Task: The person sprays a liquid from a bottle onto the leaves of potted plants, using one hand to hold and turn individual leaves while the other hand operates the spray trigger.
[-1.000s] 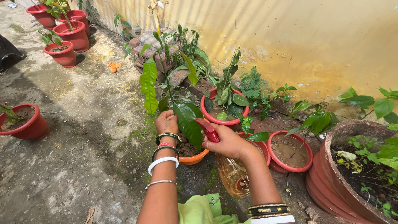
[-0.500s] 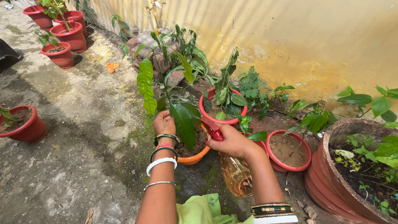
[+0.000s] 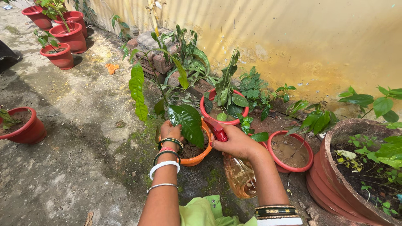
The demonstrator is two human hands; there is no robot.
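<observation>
My right hand [image 3: 234, 143] grips a spray bottle [image 3: 238, 175] with a red trigger head and a clear body holding yellowish liquid, its nozzle aimed at the sapling. My left hand [image 3: 169, 131] rests on the near left rim of an orange pot [image 3: 197, 159] and is partly hidden by a large dark leaf. The sapling [image 3: 184, 118] growing in that pot has long green leaves leaning left. Several bangles ring both wrists.
A red pot with a leafy plant [image 3: 224, 109] stands behind the orange one. An earth-filled red pot [image 3: 291, 151] and a big clay pot [image 3: 356, 167] sit at right. More red pots [image 3: 63, 37] line the far left, one [image 3: 23, 125] near left. A yellow wall [image 3: 293, 37] runs behind.
My left hand has slid down from the stem to the pot's rim. The sapling's leaves have swung left. The spray bottle stays nearly where it was.
</observation>
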